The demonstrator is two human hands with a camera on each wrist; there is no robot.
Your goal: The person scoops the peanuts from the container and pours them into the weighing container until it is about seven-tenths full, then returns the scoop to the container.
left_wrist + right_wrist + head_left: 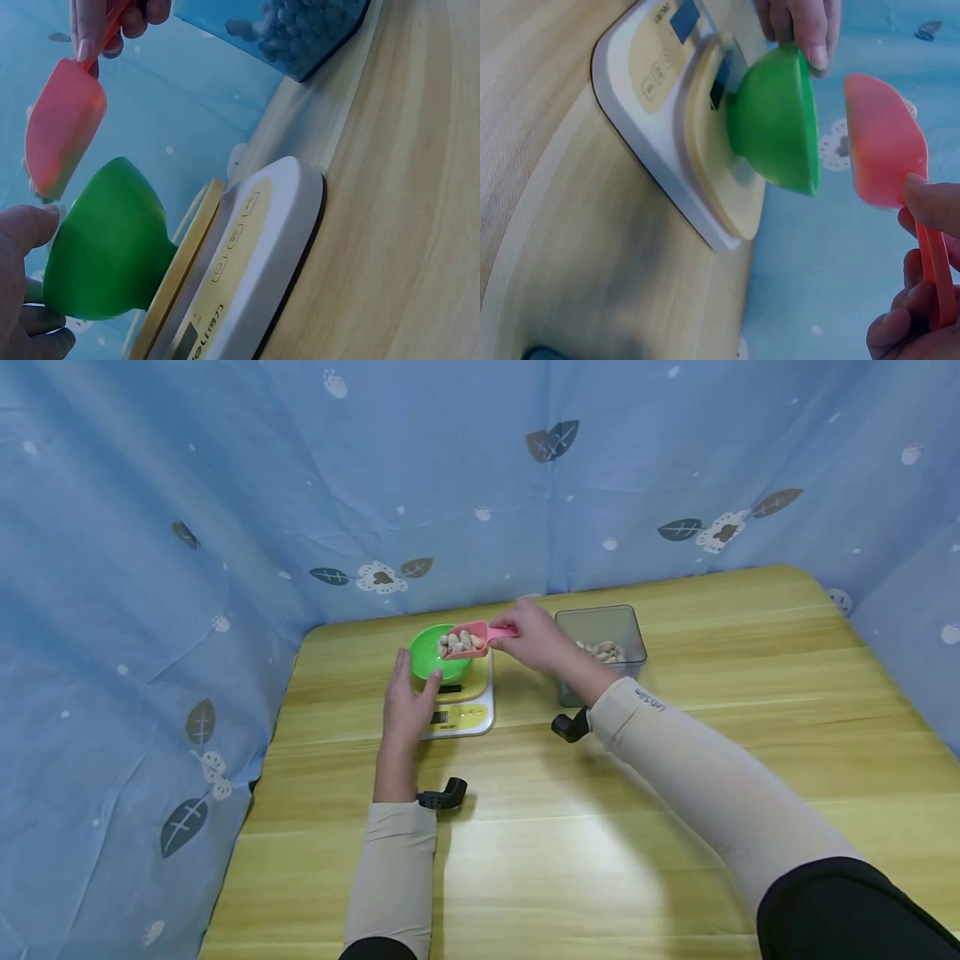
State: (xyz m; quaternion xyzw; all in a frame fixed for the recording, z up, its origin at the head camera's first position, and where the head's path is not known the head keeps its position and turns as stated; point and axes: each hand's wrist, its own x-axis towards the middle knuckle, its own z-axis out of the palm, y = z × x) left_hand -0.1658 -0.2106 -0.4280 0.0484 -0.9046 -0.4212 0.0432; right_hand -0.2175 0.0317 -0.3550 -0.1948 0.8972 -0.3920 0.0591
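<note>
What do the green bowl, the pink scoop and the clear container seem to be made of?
Green bowl: likely plastic, smooth and evenly coloured with a soft sheen. Pink scoop: probably plastic too, thin-walled and moulded in one piece with its handle. Clear container: transparent, slightly grey-tinted plastic by the look, since the nuts show through its walls; glass cannot be ruled out.

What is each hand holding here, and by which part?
The right hand pinches the pink scoop by its handle. The left hand grips the green bowl at its rim.

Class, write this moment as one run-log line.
left hand: steadies green bowl on kitchen scale | right hand: holds pink scoop of peanuts over bowl | clear container: beside scale
</note>
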